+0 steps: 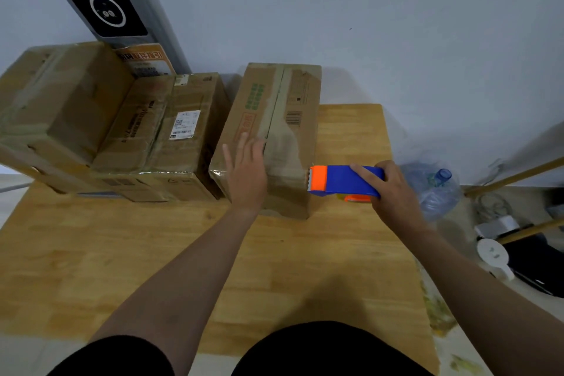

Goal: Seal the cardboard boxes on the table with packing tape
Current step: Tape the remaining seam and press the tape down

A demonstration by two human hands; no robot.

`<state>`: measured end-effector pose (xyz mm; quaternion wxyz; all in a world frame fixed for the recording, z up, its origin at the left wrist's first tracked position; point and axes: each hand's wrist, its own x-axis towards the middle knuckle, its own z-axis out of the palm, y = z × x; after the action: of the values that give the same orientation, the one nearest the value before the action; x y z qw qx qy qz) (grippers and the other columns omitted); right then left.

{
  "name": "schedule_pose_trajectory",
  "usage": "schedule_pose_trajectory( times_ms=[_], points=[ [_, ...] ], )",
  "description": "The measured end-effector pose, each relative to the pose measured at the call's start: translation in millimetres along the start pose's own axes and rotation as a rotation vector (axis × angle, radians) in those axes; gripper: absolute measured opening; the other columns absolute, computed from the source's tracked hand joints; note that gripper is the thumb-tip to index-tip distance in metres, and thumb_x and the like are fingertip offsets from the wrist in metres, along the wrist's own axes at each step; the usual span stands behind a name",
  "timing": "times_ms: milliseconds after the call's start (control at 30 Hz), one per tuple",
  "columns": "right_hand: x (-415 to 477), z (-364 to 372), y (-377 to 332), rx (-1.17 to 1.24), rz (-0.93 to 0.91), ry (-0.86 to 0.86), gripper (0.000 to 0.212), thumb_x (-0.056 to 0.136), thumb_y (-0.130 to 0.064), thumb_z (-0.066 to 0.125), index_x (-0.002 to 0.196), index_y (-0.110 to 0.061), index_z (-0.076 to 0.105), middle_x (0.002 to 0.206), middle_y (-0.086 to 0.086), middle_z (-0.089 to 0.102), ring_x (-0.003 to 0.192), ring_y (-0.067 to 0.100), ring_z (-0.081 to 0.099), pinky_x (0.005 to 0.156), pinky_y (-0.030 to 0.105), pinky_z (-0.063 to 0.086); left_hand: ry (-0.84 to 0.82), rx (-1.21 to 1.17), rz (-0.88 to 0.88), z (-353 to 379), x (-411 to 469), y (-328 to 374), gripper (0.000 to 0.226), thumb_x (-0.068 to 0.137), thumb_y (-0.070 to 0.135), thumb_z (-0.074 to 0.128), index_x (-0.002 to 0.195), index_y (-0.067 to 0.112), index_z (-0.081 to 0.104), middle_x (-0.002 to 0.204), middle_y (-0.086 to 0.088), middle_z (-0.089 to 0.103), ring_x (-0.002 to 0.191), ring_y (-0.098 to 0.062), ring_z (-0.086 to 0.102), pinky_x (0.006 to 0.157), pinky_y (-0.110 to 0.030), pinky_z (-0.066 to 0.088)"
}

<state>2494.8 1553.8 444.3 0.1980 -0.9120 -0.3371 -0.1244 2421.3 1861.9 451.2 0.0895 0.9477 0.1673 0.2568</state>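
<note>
- Wooden table [122, 253], grey wall; other boxes [171, 137] far left.
- Your left hand [247, 171] lies flat, fingers straight, on the right box [283, 107]: stiff, likely light, so brace its top.
- Tape dispenser [338, 180] at its right edge, gripped by your right hand [393, 189].

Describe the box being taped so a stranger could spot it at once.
Find the wooden table against the wall. Take the rightmost box, apart from the pile at left. Only it has green print on top, the left hand flat on it and the blue-and-orange tape gun at its right edge.
</note>
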Motion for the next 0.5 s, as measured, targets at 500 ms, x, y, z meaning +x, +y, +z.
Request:
schedule_pose_trajectory(
  times_ms=[500],
  points=[
    [-6.0,-1.5,-3.5,-0.055,-0.037,0.003,0.075,0.079,-0.005,0.078,0.146,-0.024,0.052,0.105,0.009,0.046,0.085,0.022,0.052,0.055,0.024,0.033,-0.067,-0.123,-0.05,25.2,-9.5,60.9,0.044,0.101,0.025,0.036,0.138,0.009,0.053,0.152,-0.01,0.052,0.15,-0.027,0.035,0.123,-0.049,0.028]
  ],
)
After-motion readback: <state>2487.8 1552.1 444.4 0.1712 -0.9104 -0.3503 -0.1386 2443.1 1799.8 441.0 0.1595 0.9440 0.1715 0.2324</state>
